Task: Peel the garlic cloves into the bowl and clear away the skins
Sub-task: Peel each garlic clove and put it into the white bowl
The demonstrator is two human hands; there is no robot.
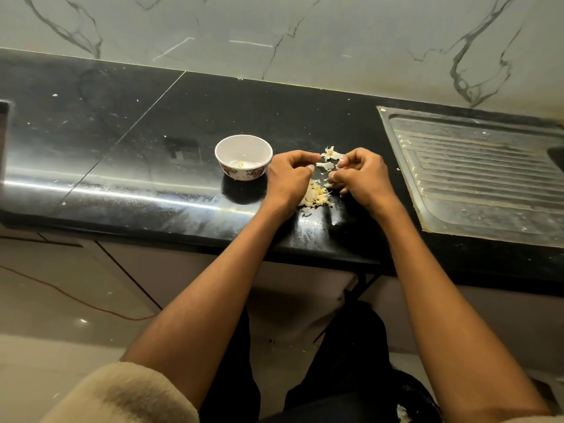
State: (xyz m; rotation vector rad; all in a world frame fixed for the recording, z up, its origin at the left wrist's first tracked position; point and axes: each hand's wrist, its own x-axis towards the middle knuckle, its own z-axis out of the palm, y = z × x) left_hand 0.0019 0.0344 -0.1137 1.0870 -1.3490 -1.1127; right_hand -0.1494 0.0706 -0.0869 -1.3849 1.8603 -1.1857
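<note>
- The peeling step was in hand: both hands worked close together over the glossy black stone bench, at about 3 o'clock from the small white round bowl with a floral band.
- The left hand had its fingers curled, forefinger and thumb drawn near each other; whether they pinched a scrap of skin was too small to tell.
- The right hand had its fingers bent inward, apparently around a garlic clove or bit of skin; the thing itself was hidden, so I cannot say for certain.
- Between and below the hands lay a pile of pale yellowish garlic cloves and papery skins, at 6 o'clock from the fingertips; a loose cluster of white papery skin lay at 12 o'clock from them.
- Count: one bowl, two hands, one main pile, one separate skin cluster. The bowl held what looked like one small yellowish piece; cloves in the pile could not be counted apart.
- Judged progress: early, with the bowl nearly bare and skins not yet cleared.
- The next move likely called for stripping the skin free, then carrying the bare clove toward 9 o'clock and dropping it in the bowl without trailing skin.
- A ribbed steel drainboard sat at 3 o'clock from the hands.
</note>
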